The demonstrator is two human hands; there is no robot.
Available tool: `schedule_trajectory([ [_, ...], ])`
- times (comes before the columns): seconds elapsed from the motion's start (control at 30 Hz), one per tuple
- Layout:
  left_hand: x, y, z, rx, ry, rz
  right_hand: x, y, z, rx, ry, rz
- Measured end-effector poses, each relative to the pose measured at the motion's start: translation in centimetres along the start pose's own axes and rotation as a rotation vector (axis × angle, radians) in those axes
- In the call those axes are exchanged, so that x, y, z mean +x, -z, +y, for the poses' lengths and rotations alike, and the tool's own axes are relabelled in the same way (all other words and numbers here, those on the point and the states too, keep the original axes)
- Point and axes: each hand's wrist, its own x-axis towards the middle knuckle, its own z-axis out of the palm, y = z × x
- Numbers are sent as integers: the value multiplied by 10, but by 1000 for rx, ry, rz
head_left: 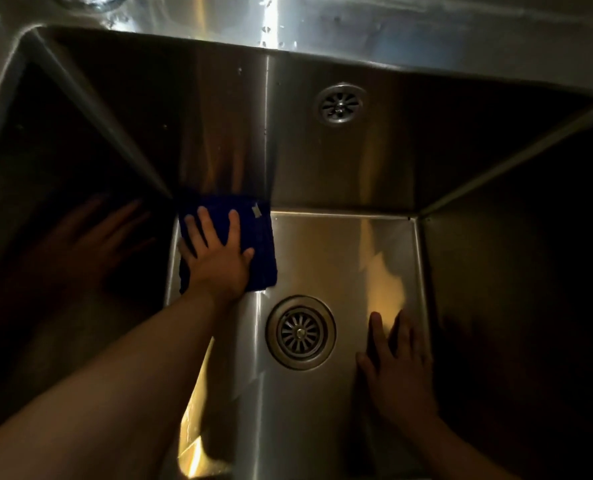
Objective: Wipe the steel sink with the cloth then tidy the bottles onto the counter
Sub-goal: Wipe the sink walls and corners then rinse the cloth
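Folded dark-blue square cloth (261,258), pale corner tag, pressed under left hand (218,265), fingers spread flat; right hand (399,375) flat on brushed-steel sink (322,254), grasping nothing.

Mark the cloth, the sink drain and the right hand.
cloth (262,263), head view, uncovered blue fabric.
drain (301,332), head view, strainer centre.
right hand (400,375), head view, back of the hand.

Sink (343,244): one, steel, single basin. Cloth (261,252): one, dark blue, folded, lying under the pressing hand. Hands: two, the left hand (218,263) flat on the cloth with fingers spread and the right hand (399,372) flat on the basin floor. Drain strainer (300,332): one, in the floor, just right of and nearer than the pressing hand. Round grated disc (340,103): one, on the back wall, beyond that hand to its right; fitting or mirror image cannot be told.
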Motion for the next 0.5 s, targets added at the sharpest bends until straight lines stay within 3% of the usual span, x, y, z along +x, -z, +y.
schedule_trajectory([
  [0.17,-5,3,21,32,-42,28,0,0,0,30,1,8],
  [0.37,-25,-12,96,104,-353,5,0,0,0,31,1,0],
  [0.5,-29,-20,120,125,-413,-27,-2,13,-7,53,-4,-7],
])
